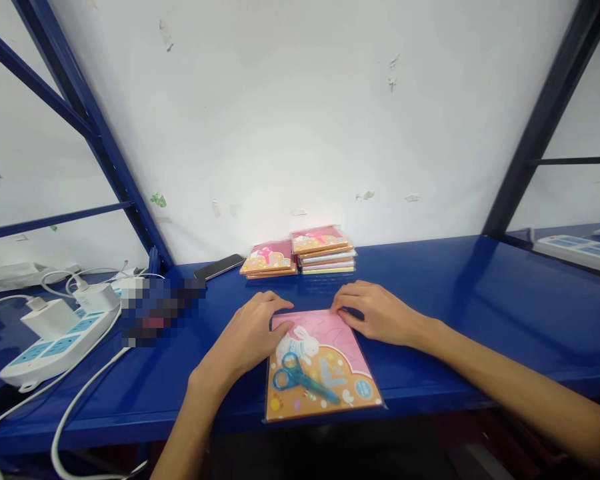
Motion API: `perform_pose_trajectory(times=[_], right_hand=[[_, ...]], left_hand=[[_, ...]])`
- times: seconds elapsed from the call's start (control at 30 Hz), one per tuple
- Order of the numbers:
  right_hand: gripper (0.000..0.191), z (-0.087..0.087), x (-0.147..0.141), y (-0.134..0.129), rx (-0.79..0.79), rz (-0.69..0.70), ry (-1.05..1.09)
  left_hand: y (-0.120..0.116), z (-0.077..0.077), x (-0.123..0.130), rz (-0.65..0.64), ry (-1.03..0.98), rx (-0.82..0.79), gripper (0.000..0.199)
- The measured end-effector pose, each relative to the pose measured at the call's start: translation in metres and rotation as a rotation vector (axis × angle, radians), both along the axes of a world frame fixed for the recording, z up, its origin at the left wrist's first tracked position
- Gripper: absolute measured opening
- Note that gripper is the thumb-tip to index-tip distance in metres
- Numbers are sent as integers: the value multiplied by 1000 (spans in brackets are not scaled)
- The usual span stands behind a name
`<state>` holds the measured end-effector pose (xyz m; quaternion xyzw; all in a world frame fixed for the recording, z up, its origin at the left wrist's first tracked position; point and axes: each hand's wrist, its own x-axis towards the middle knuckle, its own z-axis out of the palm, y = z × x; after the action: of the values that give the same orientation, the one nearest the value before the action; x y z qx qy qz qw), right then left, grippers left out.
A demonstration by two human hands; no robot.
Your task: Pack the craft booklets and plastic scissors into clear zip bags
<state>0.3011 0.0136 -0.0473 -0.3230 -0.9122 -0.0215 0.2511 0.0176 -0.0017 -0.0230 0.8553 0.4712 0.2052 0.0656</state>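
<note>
A pink and orange packet [330, 337] with a white rabbit picture lies at the front edge of the blue shelf. Blue scissors [303, 380] show on its lower part, seemingly under clear wrap. My left hand [253, 333] touches the packet's upper left corner, thumb over the edge and fingers apart from it. At the top right corner, my right hand [370, 310] has its thumb and fingertips closed on the packet's edge. Behind the hands stand a short stack of similar packets [270, 259] and a taller stack [325, 250].
A dark phone [220, 267] lies left of the stacks. White power strips [60, 343] with plugs and cables take up the left side. Another strip [580, 250] is at the far right. Blue frame posts [97, 140] flank the shelf [420, 267], with a white wall behind.
</note>
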Motion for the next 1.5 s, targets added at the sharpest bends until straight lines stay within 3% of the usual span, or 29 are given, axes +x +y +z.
perform_pose_trajectory(times=[0.1, 0.27, 0.4, 0.63, 0.8, 0.97, 1.13, 1.33, 1.5], right_hand=[[20, 2, 0, -2, 2, 9, -2], [21, 6, -1, -6, -4, 36, -9], [26, 8, 0, -8, -43, 72, 9], [39, 6, -11, -9, -110, 81, 43], [30, 0, -14, -8, -70, -21, 53], [39, -2, -15, -10, -33, 67, 10], [33, -1, -14, -11, -31, -19, -9], [40, 4, -19, -15, -41, 39, -74], [33, 7, -4, -19, -100, -94, -51]], left_hand=[[-2, 5, 4, -55, -22, -28, 20], [-8, 12, 10, -70, -4, -28, 25], [-13, 7, 16, -24, -29, -1, 25], [-22, -1, 36, -156, 17, -14, 33], [-26, 2, 31, -51, 54, -41, 32], [-30, 3, 36, -62, 161, -1, 33], [-33, 7, 33, 18, 167, -53, 37], [-33, 4, 39, -13, 190, 16, 32], [-36, 10, 31, 72, 207, -18, 35]])
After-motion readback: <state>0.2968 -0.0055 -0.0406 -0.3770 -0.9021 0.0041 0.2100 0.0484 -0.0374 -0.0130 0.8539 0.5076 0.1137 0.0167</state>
